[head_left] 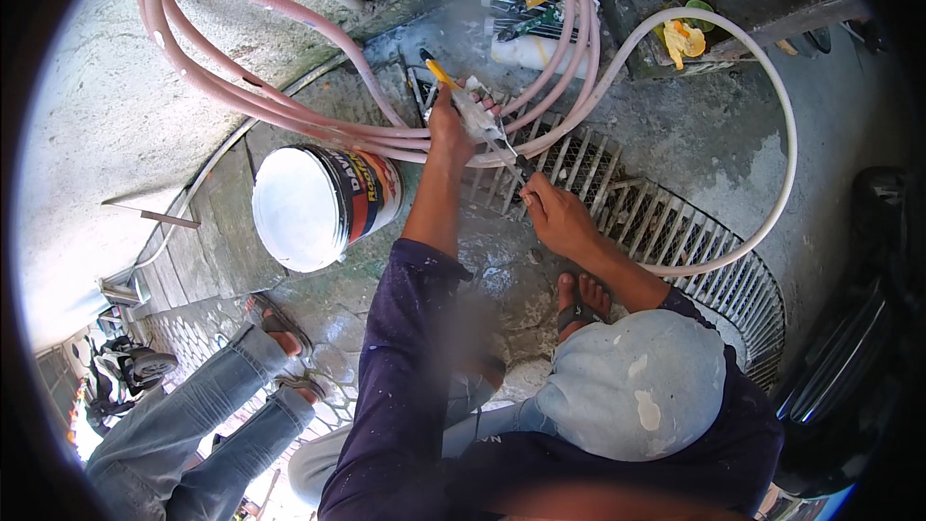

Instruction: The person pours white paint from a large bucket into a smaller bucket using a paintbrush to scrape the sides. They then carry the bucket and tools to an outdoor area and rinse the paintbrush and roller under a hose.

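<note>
Left hand: mine, arm stretched forward and away from me, dark purple sleeve pushed to the elbow, fingers curled shut in a grip. Right hand: mine, nearer my body, forearm bare, wrist bent, fingers closed, knuckles up. Both hands near each other, not touching.

Wet concrete ground carries a metal drain grate, white paint bucket and coiled pink hose.

Bright daylight falls from the upper left, glaring off the pale wall and white bucket lid. The fisheye bends edges toward a black rim. A blurred patch sits on the sleeve; the bottom edge is soft.
</note>
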The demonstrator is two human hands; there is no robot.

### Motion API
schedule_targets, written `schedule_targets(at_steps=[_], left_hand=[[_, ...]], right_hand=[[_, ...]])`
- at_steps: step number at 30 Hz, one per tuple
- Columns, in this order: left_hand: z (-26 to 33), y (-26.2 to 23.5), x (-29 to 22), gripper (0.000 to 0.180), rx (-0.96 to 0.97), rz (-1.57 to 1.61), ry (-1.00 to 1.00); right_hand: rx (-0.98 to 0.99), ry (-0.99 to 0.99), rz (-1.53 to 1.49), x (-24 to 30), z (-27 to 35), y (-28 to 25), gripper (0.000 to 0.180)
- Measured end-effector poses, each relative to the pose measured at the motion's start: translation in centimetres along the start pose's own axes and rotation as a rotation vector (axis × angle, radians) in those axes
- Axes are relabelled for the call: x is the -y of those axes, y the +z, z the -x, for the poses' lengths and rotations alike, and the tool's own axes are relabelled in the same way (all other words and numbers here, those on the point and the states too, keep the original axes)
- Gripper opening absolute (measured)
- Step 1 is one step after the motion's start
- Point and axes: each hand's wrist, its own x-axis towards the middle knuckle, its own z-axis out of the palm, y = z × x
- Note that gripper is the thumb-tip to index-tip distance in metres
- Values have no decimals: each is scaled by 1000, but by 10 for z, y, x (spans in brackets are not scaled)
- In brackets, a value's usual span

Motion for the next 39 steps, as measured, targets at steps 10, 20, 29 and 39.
schedule_targets(at_steps=[10, 20, 29, 39], left_hand=[[5, -6, 2, 49, 7, -85, 29], [2, -15, 1, 56, 24, -156, 15], [8, -10, 3, 54, 13, -128, 7], [13, -7, 8, 43, 43, -64, 63]], right_hand=[[-46, -88, 26, 6, -5, -2, 9], [-59, -75, -82, 9, -8, -3, 9], [-73, -99, -91, 11, -10, -4, 11], [-62, -109, -85, -2, -15, 2, 11]])
